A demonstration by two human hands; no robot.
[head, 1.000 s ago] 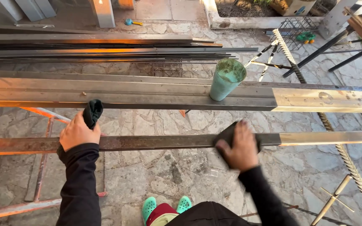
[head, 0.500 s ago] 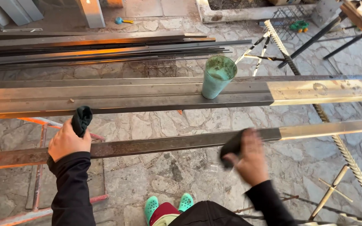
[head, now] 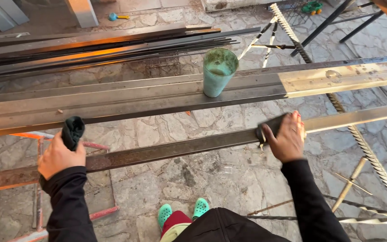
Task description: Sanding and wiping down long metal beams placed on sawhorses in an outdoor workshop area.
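Observation:
My right hand (head: 287,139) presses a dark abrasive pad (head: 270,127) onto the near steel bar (head: 166,150), right where the rusty brown stretch meets the bright cleaned stretch. My left hand (head: 59,154) rests on the same bar further left and is closed around a rolled dark cloth (head: 72,131) that sticks up from the fist. Behind them lies a wider steel beam (head: 126,101), also cleaned at its right end, and a green cup (head: 219,71) stands on it.
A pile of long dark steel bars (head: 99,45) lies on the stone floor at the back. Twisted metal rods (head: 372,159) run along the right. An orange-red frame (head: 41,179) carries the near bar at the left. My green shoes (head: 182,210) show below.
My right hand has slid the pad to the right along the near bar, up to the shiny part. My left hand has shifted a little left and lower in view.

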